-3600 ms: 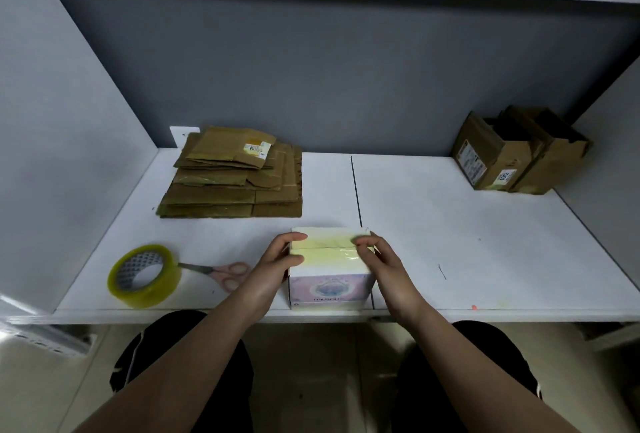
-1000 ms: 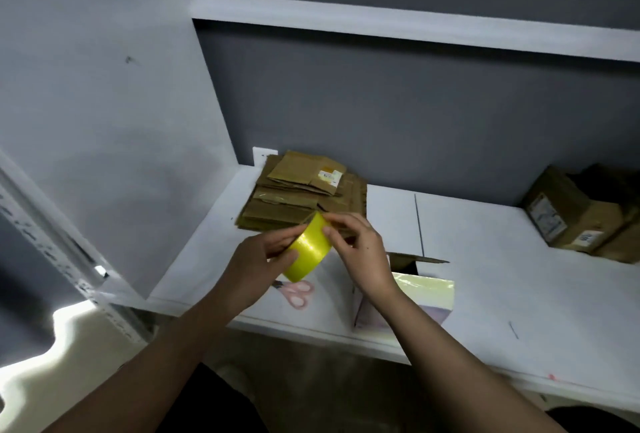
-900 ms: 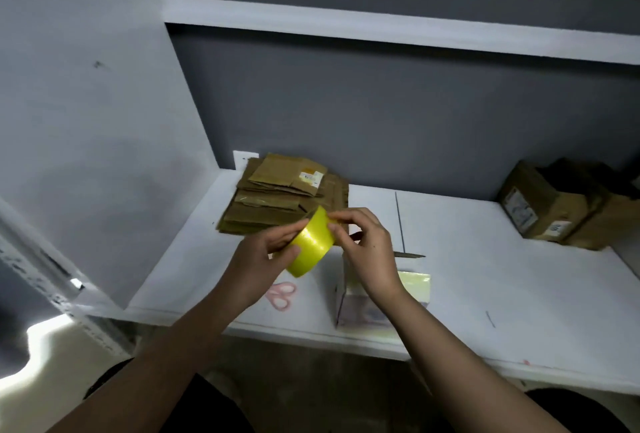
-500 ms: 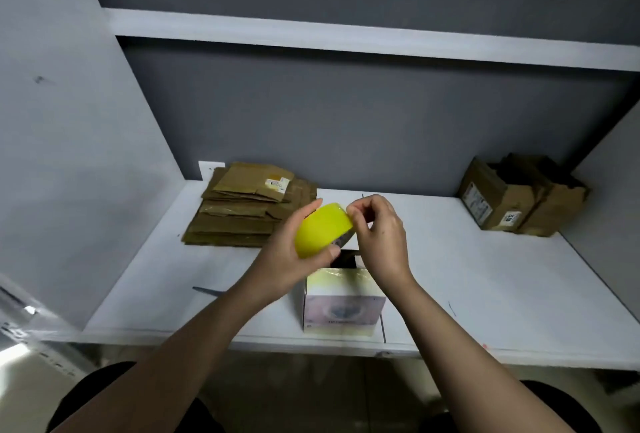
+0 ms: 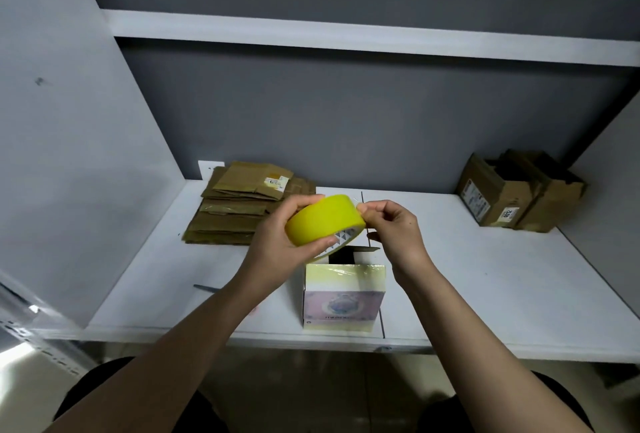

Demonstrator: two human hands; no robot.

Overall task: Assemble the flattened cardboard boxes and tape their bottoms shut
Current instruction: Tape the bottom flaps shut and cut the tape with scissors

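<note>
At far left a grey side wall (image 5: 86, 138) bounds the white worktop (image 5: 485, 277), and against the back wall lies a stack of flat boxes (image 5: 242, 204), brown, with a small label on the top one. Just in front of the stack, nearer the worktop's front edge, the tip of the scissors (image 5: 206, 288) pokes out from behind the left forearm. The left hand (image 5: 277, 242) holds the tape roll (image 5: 323, 219) up above the worktop, its grip clamped on the roll with fingers over the top edge and thumb under the patterned core. At the roll's right edge the right hand (image 5: 394, 235) has its grip pinched together on the tape's rim, thumb and forefinger meeting there; the loose end itself is too thin to tell. Below both hands a small pale box (image 5: 344, 294) stands at the worktop's front edge, yellowish tape across its upper face and a printed panel facing the person, with a dark opening behind it. Far right, in the back corner, two assembled brown boxes (image 5: 519, 193) sit touching each other.
</note>
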